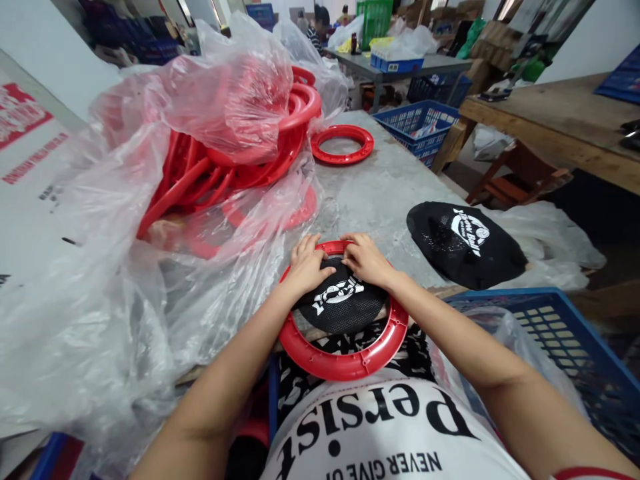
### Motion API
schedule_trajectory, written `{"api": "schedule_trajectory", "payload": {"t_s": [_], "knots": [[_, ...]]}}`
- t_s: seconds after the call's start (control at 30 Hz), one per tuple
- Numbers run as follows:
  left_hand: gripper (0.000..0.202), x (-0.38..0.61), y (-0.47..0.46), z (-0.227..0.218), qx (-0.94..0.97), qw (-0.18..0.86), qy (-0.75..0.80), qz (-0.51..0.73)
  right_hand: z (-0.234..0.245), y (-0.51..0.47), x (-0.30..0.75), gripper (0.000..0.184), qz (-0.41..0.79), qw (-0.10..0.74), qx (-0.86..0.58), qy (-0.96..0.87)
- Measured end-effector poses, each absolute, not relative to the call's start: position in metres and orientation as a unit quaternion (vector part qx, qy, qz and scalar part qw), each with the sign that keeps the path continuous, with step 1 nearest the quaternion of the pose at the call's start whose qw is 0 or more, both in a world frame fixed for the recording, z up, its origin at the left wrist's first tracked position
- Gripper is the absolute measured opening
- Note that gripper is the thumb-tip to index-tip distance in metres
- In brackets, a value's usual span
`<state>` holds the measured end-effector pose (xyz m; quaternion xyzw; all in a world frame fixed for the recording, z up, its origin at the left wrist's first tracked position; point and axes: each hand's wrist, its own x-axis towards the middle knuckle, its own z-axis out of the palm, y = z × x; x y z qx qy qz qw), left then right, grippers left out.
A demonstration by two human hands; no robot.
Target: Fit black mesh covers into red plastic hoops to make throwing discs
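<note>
grey table [380, 180], red ring [345, 367] overhanging near edge; left hand [305, 269], right hand [369, 261]: grip clamped on far rim.

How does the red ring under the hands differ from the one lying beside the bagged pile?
The left hand and right hand touch the near ring; neither touches the far ring. A white-printed black mesh disc covers much of the near ring's opening; the far ring's shows tabletop. The near ring overhangs the tabletop's edge toward the white shirt; the far ring lies on the tabletop. Both are red and round.
</note>
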<state>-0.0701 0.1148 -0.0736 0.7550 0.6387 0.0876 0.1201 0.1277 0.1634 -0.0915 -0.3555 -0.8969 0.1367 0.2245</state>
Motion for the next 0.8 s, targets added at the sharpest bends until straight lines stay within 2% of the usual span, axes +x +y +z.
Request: {"api": "schedule_trajectory", "payload": {"t_s": [0.1,0.23,0.43,0.57,0.73,0.8], "knots": [[0.025,-0.075,0.121,-0.073,0.745,0.173,0.635,0.112,-0.088,0.164,0.132,0.007,0.137,0.275,-0.329,-0.893],[0.012,-0.079,0.131,-0.075,0.725,0.233,0.629,0.16,-0.088,0.164,0.134,0.007,0.135,0.292,-0.318,-0.892],[0.008,-0.08,0.145,-0.083,0.696,0.284,0.611,0.247,-0.088,0.174,0.127,0.002,0.171,0.25,-0.374,-0.877],[0.01,-0.075,0.148,-0.088,0.677,0.272,0.628,0.272,-0.085,0.192,0.114,0.018,0.25,0.218,-0.432,-0.839],[0.01,-0.07,0.145,-0.093,0.655,0.251,0.652,0.287,-0.086,0.21,0.1,0.004,0.339,0.167,-0.428,-0.821],[0.008,-0.069,0.145,-0.095,0.652,0.24,0.66,0.288,-0.088,0.213,0.096,0.01,0.343,0.164,-0.428,-0.82]]}}
